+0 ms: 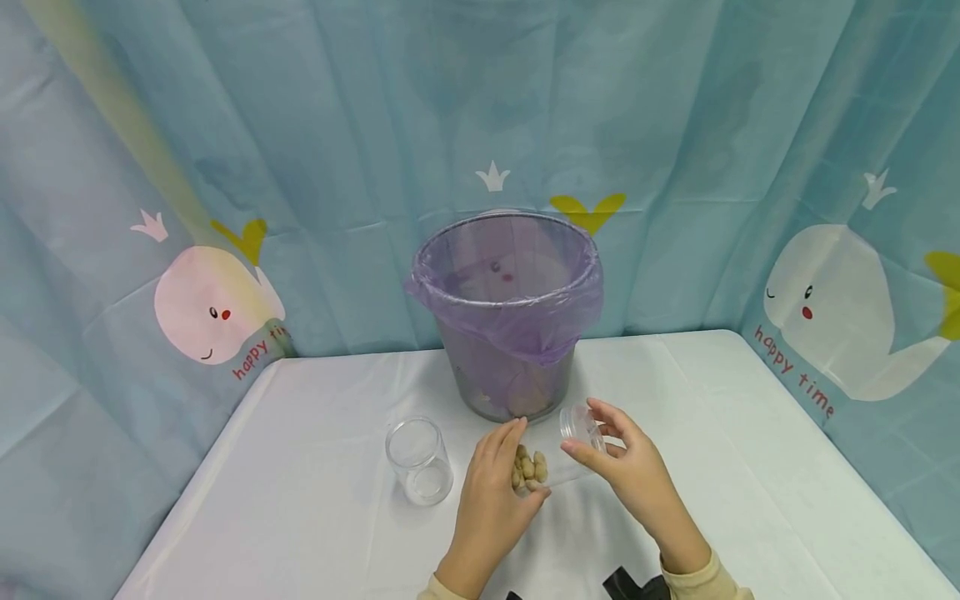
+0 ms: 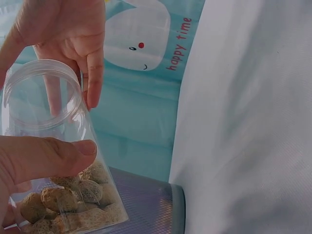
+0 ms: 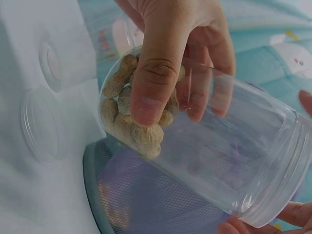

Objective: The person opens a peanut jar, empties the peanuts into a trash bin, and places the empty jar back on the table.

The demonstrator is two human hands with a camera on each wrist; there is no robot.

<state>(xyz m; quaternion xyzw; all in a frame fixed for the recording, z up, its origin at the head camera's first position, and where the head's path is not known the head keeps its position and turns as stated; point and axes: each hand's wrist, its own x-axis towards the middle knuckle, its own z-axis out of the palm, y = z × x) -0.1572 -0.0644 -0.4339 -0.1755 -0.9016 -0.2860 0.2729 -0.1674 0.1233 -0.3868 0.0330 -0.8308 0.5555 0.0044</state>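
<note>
A clear plastic jar [image 3: 214, 141] with several peanuts in their shells [image 1: 529, 468] is tipped on its side above the table, its open mouth to the right. My left hand [image 1: 491, 492] grips it around the base, thumb across the wall over the peanuts [image 2: 73, 200]. At the ridged neck [image 1: 577, 427], my right hand [image 1: 628, 462] holds the jar, thumb on the near side and fingers on the far side. The peanuts lie gathered at the base end. A second clear jar [image 1: 420, 462], empty, stands upright left of my left hand.
Behind the hands stands a mesh wastebasket [image 1: 457, 367] lined with a purple bag [image 1: 517, 325]. A clear round lid-like disc [image 3: 44, 124] lies on the white table [image 1: 300, 467], shown in the right wrist view. Blue printed curtains [image 1: 360, 167] surround the table's back and sides.
</note>
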